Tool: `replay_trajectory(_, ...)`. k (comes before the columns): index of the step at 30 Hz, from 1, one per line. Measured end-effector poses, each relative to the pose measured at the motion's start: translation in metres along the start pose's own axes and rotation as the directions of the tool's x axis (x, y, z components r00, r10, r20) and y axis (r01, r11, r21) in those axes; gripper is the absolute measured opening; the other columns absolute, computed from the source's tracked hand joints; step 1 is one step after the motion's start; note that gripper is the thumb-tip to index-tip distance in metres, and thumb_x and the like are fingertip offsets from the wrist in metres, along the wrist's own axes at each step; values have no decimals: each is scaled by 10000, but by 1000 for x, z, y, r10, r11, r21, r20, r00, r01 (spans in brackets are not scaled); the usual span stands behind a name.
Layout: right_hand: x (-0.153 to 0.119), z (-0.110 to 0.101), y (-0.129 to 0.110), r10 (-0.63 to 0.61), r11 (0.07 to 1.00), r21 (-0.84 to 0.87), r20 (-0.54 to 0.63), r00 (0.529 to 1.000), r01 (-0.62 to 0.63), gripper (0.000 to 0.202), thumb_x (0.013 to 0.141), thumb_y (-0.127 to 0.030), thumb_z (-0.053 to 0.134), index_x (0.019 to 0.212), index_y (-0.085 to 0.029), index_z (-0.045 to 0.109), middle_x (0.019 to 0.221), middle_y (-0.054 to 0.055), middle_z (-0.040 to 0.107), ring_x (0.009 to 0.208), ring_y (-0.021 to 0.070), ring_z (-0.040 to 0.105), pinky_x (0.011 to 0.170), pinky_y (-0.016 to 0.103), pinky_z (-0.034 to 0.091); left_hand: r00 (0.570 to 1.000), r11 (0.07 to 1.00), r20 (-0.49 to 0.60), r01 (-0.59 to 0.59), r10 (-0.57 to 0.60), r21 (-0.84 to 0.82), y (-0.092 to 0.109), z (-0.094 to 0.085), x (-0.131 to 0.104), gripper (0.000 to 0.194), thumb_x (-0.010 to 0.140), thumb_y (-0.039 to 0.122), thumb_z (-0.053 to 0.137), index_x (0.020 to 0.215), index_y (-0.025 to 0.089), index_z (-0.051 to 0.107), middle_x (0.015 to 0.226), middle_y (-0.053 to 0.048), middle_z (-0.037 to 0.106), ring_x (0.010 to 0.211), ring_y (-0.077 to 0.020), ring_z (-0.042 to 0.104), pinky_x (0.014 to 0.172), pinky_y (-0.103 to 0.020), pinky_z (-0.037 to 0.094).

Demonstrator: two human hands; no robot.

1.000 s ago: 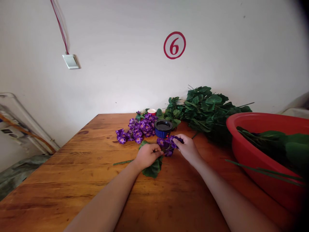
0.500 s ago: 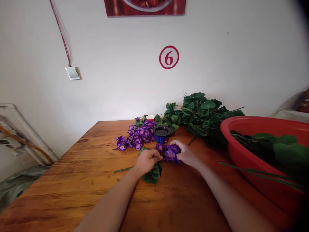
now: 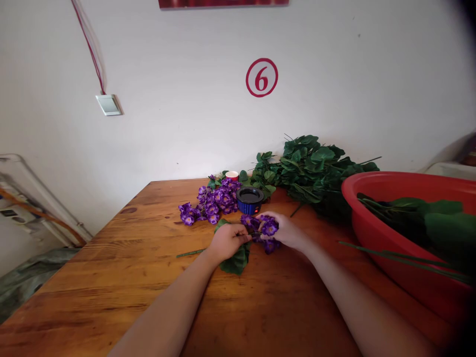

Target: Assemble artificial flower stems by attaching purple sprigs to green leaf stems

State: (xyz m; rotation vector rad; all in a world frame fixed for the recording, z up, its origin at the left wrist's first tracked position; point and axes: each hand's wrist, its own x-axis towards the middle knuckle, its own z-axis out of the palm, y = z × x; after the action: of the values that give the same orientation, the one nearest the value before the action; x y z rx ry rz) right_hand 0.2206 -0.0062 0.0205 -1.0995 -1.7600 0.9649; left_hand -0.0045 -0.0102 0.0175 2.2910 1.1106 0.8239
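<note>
My left hand [image 3: 227,242] is closed on the thin stem of a purple flower sprig, with green leaves [image 3: 237,260] showing under and below it. A green stem [image 3: 190,253] sticks out to the left along the wood. Around the purple blossoms [image 3: 269,227] of that sprig, the fingers of my right hand [image 3: 283,232] are closed, partly hidden by the petals. Just behind my hands stands a small blue pot [image 3: 249,201] with a black rim and a red light. More purple flowers [image 3: 215,201] lie to the left of the pot.
Green leafy stems [image 3: 316,166] are heaped at the back right of the wooden table [image 3: 126,277]. A big red basin [image 3: 394,248] holding leaves stands at the right, its stems poking over the rim. A small red and white cup [image 3: 232,175] is behind the flowers.
My right hand has shifted slightly left, in among the blossoms, which have spread apart and turned. My left hand keeps its hold. The view has tilted down slightly.
</note>
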Motion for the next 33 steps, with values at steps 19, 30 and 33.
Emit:
replay_trajectory(19,0,19,8,170,965,208,-47,984,-157,225,604,-314,750,749,-159,675,762,35,695,714,177,615,729,331,498,999,976,44,32,-23,-213,-7,3,5,271,771,373,621,623,157,552,610,37,473,612,-101,423,588,-206,352)
replay_trajectory(30,-1,19,-3,227,938,258,43,973,-230,59,560,-158,619,619,-156,622,560,-14,599,519,119,514,541,248,409,994,936,106,58,-22,-348,-12,7,8,264,750,354,636,618,151,531,623,30,485,610,-101,437,602,-218,374)
replay_trajectory(33,-1,17,-3,211,945,236,97,973,-228,47,547,-139,587,586,-159,605,541,-13,583,505,117,498,513,240,394,992,947,123,47,-8,-319,-13,8,8,235,750,332,633,624,150,553,650,20,523,636,-110,469,619,-219,392)
